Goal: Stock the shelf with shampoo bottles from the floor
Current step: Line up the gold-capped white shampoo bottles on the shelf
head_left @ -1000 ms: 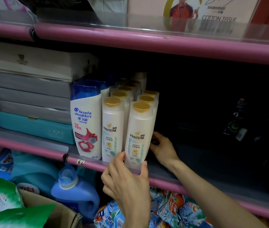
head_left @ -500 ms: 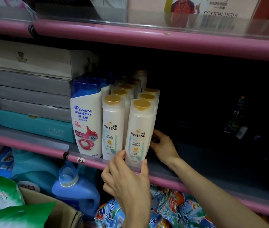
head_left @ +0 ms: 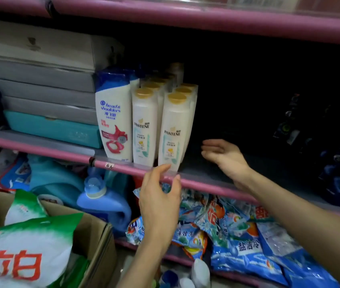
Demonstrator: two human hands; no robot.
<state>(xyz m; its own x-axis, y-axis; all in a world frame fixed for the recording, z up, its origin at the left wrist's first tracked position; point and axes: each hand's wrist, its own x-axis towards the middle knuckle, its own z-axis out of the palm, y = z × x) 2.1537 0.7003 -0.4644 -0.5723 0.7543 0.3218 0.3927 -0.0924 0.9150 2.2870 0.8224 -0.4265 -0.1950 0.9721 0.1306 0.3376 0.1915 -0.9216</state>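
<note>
Shelf point(head_left: 217, 177): pink-edged, dark bare stretch to the right.
Shampoo bottles point(head_left: 174, 132): upright rows at the front lip.
Hands: left hand point(head_left: 158, 196) and right hand point(head_left: 224, 156) loosely spread, holding nothing, near the front bottle.
Risk: a nudge could topple the front bottle off the lip.

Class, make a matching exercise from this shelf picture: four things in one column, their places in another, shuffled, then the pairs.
1. white Pantene bottle with gold cap
2. white Head & Shoulders bottle with blue cap
3. teal flat box
4. blue detergent jug

A. under grey boxes
B. lower shelf
C. right front of row
D. beside the boxes

Pairs: 1-C, 2-D, 3-A, 4-B
</note>
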